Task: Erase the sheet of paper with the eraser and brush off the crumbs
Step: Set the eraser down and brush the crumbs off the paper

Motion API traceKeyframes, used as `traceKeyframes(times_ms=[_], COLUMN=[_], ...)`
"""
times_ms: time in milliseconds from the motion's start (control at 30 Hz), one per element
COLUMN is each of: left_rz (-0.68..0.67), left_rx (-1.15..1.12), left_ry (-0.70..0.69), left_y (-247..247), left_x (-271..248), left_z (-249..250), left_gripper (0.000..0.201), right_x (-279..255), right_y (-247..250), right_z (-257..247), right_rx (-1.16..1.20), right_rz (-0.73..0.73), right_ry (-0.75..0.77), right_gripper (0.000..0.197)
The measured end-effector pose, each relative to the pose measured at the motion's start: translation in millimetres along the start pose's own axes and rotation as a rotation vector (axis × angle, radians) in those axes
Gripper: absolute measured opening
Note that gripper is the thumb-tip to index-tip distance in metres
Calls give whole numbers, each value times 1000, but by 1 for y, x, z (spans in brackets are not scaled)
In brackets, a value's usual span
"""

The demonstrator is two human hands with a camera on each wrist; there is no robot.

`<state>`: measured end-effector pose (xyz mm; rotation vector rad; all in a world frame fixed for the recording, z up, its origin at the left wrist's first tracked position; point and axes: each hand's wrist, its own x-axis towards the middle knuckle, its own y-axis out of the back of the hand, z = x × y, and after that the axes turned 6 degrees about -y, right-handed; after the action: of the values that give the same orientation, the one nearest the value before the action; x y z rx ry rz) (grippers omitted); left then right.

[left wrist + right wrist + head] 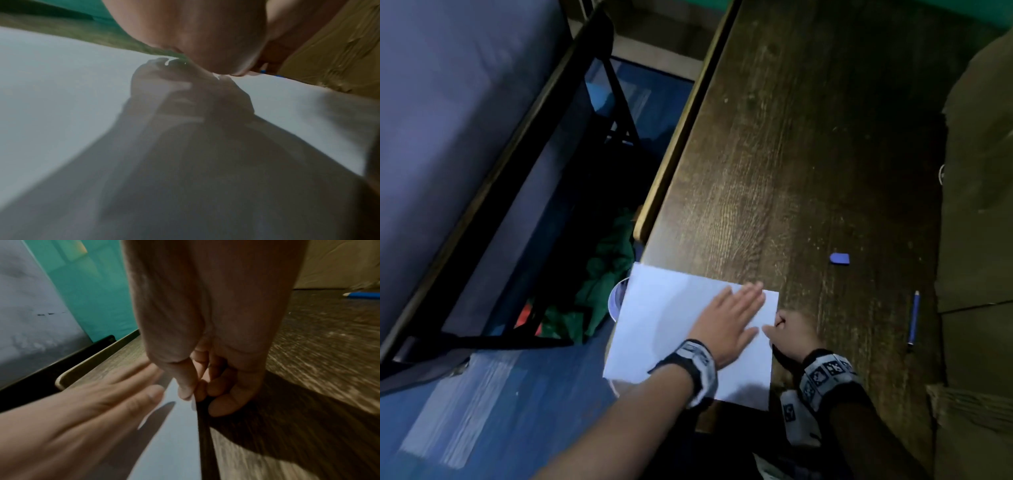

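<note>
A white sheet of paper (664,308) lies at the near left corner of the dark wooden table (791,154), its left part hanging past the table edge. My left hand (736,315) rests flat on the sheet with straight fingers (115,386). At the sheet's right edge, my right hand (780,325) pinches the paper between thumb and curled fingers (185,386). A small blue eraser (839,258) lies alone on the table, beyond and to the right of both hands. The left wrist view shows the paper (61,97) under my palm and its shadow.
A blue pencil (913,317) lies near the table's right side, next to an olive cloth-covered mass (979,205). Left of the table, the floor holds a dark chair frame (524,164), green cloth (606,270) and a round white rim (616,298) under the sheet.
</note>
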<state>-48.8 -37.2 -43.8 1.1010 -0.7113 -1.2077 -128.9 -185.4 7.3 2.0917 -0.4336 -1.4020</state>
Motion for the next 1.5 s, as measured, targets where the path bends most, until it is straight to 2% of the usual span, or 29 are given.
traceKeyframes(times_ms=[33,133,200,300,367,400,467,633,700,767,800,867,933,1000,1067,1133,1167,1233,1300,1367,1433,1500], left_rz=[-39,12,28,60,56,59,68,-30,-109,-174,-171,-111,-56,-21,69,121,127,119,53,-46,-127,-100], left_rx=[36,64,55,133,193,193,134,-34,31,146,182,158,184,224,179,147,133,8,-117,-91,-18,18], left_ry=[-21,16,150,452,573,585,484,-36,-226,-315,-310,-206,-10,242,460,561,521,311,95,-63,-96,-40], left_y=[-6,-9,3,31,50,56,62,32,14,3,2,10,24,41,53,61,63,57,39,14,-4,-3], left_x=[1,-24,-56,-109,-125,-121,-94,-17,-13,-29,-41,-71,-105,-140,-158,-140,-119,-73,-32,-6,0,-3], left_z=[5,-36,-84,-158,-178,-177,-152,-45,-27,-37,-52,-92,-140,-180,-198,-186,-169,-123,-64,-10,9,-11], left_gripper=[64,60,59,64,68,70,70,68,69,67,65,62,59,66,67,67,69,67,65,65,63,62], right_x=[-2,-1,0,1,1,1,1,2,4,5,5,6,6,5,3,-1,-1,-1,-1,0,0,0], right_y=[3,1,1,2,1,0,0,5,8,10,12,15,18,19,18,18,17,16,16,15,13,13], right_z=[1,-1,-4,-6,-5,-3,0,0,-5,-8,-10,-12,-13,-14,-15,-18,-19,-20,-19,-16,-14,-14], right_rx=[-1,-33,-42,-23,-10,0,-2,-91,-127,-156,-182,-205,-185,-176,-170,-193,-205,-216,-221,-245,-250,-262], right_rz=[16,32,38,55,63,66,73,68,55,38,35,15,-12,-24,-22,-12,-8,-5,8,23,39,28], right_ry=[5,-12,-32,-36,-40,-44,-60,-52,-43,-54,-58,-63,-79,-89,-88,-79,-76,-67,-71,-62,-34,-27], right_gripper=[28,29,29,30,31,31,29,27,25,28,30,34,31,25,25,29,31,33,33,32,32,33])
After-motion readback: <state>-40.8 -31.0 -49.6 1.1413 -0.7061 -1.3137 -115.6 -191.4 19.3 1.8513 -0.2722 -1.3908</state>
